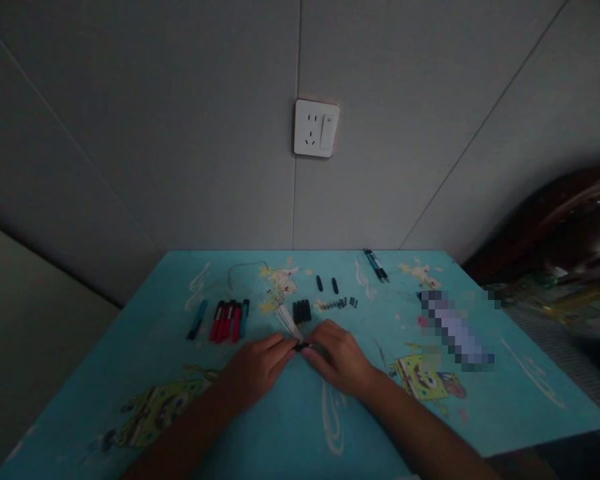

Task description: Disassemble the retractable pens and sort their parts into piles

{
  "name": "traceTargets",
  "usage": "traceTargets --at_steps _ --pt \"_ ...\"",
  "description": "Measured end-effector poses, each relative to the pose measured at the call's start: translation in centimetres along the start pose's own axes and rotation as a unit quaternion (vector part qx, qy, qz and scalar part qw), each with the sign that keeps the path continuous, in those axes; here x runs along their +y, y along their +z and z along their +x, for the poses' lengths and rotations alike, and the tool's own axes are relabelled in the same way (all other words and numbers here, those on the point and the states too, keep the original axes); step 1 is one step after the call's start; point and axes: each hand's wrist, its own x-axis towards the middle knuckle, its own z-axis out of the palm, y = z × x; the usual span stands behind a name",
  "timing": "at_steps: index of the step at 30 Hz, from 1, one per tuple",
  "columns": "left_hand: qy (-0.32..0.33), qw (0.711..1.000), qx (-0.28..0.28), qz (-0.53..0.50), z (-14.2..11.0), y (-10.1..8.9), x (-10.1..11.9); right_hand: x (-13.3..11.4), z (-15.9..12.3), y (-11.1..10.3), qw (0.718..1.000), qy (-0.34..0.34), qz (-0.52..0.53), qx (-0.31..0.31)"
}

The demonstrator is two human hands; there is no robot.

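Observation:
At the table's middle, my left hand (pixel 260 365) and my right hand (pixel 339 357) meet with fingertips pinched on a small black pen part (pixel 301 346). Its exact shape is mostly hidden by the fingers. Just beyond the fingertips lie thin white sticks that look like pen refills (pixel 289 321). Several short black tubes (pixel 303 311) stand side by side behind them. To their right is a row of tiny dark coiled pieces, perhaps springs (pixel 334 305). Left of my hands, several red pen barrels (pixel 225 322) with black ends lie alongside blue ones (pixel 245 317).
A separate blue and black barrel (pixel 198 320) lies further left. Two small black pieces (pixel 335 286) and a pair of pens (pixel 377 265) are near the back edge. A blurred-out lilac object (pixel 457 333) rests at the right. The blue cartoon-print tabletop (pixel 280 427) meets a grey wall with a socket (pixel 317 129).

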Motion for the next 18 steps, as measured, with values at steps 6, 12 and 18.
traceTargets --at_steps 6,12,18 --pt "-0.016 1.0 0.002 -0.02 -0.2 0.2 -0.2 0.2 0.2 -0.3 0.999 -0.011 0.033 0.008" --pt "-0.02 0.998 0.001 -0.054 -0.1 0.9 0.1 1.0 0.0 0.3 1.0 0.023 -0.018 0.011" --pt "-0.02 1.0 0.0 -0.017 0.1 0.5 0.0 1.0 0.0 0.2 0.999 0.026 0.021 0.03"
